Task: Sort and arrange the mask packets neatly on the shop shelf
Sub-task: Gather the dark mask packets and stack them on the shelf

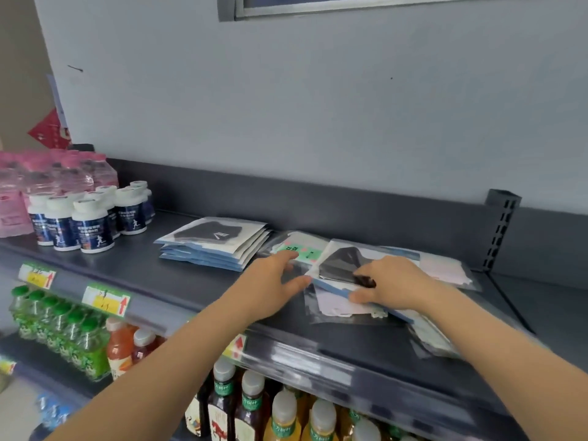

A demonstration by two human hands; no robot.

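Note:
A neat stack of blue-edged packets with black masks (216, 243) lies on the dark shelf top (127, 262). To its right is a loose heap of mask packets. My right hand (391, 284) pinches a black-mask packet (340, 264) by its near edge, thumb under and fingers on top, lifting it off the heap. My left hand (270, 281) reaches in with straight fingers, its fingertips on a clear packet with a green label (300, 251). Pink-mask packets (445, 268) lie behind my right hand, and more clear packets (436, 340) near the shelf's front edge.
White supplement bottles (92, 221) and a pack of pink-labelled water bottles (41, 179) stand at the shelf's left. A perforated upright post (499, 230) rises at the right. Green and brown drink bottles (73, 338) fill the lower shelves under price tags (106, 300).

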